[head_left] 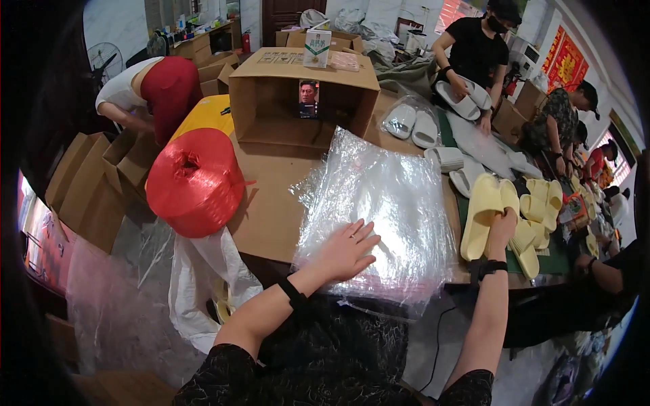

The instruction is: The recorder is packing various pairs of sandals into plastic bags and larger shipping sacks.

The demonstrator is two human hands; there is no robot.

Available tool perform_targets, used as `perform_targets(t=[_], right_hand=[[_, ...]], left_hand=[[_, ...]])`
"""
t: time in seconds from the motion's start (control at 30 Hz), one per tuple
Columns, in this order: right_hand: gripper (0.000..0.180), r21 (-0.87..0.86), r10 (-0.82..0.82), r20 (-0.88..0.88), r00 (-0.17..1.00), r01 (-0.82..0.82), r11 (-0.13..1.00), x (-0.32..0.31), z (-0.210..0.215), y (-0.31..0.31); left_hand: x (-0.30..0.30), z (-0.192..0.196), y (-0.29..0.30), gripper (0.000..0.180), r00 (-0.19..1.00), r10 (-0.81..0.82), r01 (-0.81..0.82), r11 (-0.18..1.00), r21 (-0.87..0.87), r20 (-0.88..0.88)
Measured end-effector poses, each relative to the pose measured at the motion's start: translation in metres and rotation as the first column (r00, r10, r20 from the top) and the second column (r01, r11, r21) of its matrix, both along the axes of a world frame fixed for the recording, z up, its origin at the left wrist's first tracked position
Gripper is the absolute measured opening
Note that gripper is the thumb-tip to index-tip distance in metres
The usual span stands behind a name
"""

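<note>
My left hand [347, 252] lies spread, palm down, on a stack of clear plastic bags [386, 183] in front of me. A ring is on one of its fingers. To the right, my right hand [502, 229] grips a pair of pale yellow slippers [479, 213] at their near part; its fingertips are partly hidden. More yellow slippers [536, 203] lie just beyond that hand on the green mat [560, 254]. White slippers [445, 159] rest on the table past the right edge of the bags.
A big roll of red plastic twine [195, 186] sits at the table's left. Behind the bags stands an open cardboard box [271, 88], a phone [309, 99] inside and a carton [316, 49] on top. At right, a co-worker [477, 51] holds white slippers; others work farther along.
</note>
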State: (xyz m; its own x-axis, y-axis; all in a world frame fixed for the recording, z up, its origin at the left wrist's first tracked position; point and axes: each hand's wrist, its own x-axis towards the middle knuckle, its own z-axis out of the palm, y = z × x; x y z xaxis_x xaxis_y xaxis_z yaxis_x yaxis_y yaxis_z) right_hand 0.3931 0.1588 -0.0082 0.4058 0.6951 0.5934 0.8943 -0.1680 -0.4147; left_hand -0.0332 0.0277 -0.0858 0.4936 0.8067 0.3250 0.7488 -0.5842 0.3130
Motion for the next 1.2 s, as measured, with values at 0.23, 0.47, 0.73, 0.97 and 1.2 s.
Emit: perform_targets(t=[0.23,0.47,0.73,0.97,1.2], right_hand=[[0.023,0.290,0.550,-0.391,0.738,-0.468,0.835,-0.025,-0.003,-0.024],[0.028,0.062,0.553,-0.439,0.708,-0.590,0.805,-0.193,-0.003,-0.091],[0.038,-0.126,0.722,-0.296,0.625,-0.775,0.620,-0.194,-0.039,-0.093],[0.020,0.014,0.682,-0.060,0.729,-0.682,0.731,-0.208,-0.065,-0.096],[0.028,-0.007,0.654,-0.148,0.742,-0.662,0.749,-0.212,-0.061,-0.102]], left_hand=[[0.010,-0.010,0.006,0.056,0.998,-0.018,0.016,0.999,0.032,0.055],[0.007,-0.013,0.005,0.053,0.997,-0.014,0.008,0.998,0.069,0.075],[0.006,-0.012,0.004,0.050,0.997,0.003,-0.007,0.999,0.049,0.074],[0.009,-0.004,0.002,0.049,0.997,0.027,-0.032,0.997,0.068,0.067],[0.008,-0.010,0.003,0.047,0.996,0.025,-0.035,0.990,0.134,0.080]])
